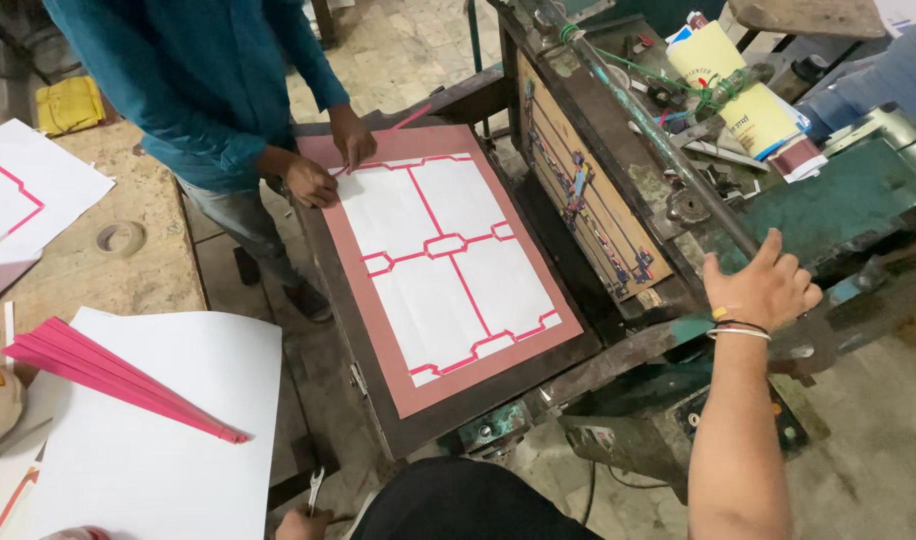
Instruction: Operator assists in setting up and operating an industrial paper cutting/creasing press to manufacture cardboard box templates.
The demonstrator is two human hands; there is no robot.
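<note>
Honestly, my right hand (768, 285) lay spread on the heavy, stiff press (838, 195), gripping nothing, while my left hand (300, 521) pinched a small metal tool (315, 489) below the platen.

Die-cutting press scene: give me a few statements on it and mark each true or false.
1. The right hand rests on the green press. True.
2. A white sheet with pink lines lies on the press bed. True.
3. The co-worker's hands are at the sheet's near edge. False: they touch its far end.
4. The pink strips lie on the floor. False: they lie on white paper on the table.
5. The left hand holds the sheet. False: it is low, beside a small metal tool.
</note>
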